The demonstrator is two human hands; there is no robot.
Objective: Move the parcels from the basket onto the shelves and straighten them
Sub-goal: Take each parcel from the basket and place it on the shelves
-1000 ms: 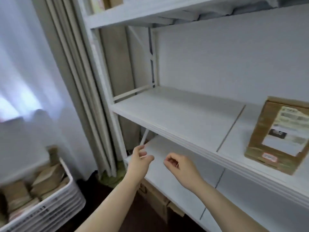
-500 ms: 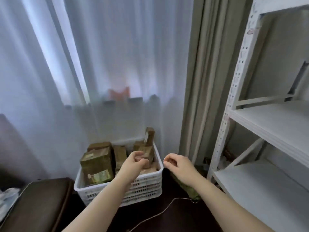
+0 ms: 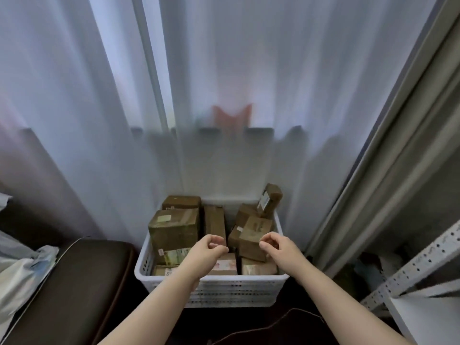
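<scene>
The basket (image 3: 224, 278) sits on the floor (image 3: 194, 327) below both hands, with parcels (image 3: 214, 226) packed inside. The left hand (image 3: 206, 252) has its fingers (image 3: 217, 241) just right of the big parcel (image 3: 174, 227). The fingers (image 3: 268, 241) of the right hand (image 3: 278, 250) are over a tilted parcel (image 3: 254, 235). Beyond them, in the basket's far right corner, stands the upright parcel (image 3: 270, 199). The curtain (image 3: 224, 95) hangs behind the basket. A seat (image 3: 82, 282) lies left of the fingers and the shelves (image 3: 428, 317) right. A cord (image 3: 273, 319) lies nearer on the floor.

bare left grip (image 3: 207, 250) (right grip (image 3: 280, 252) too)
</scene>
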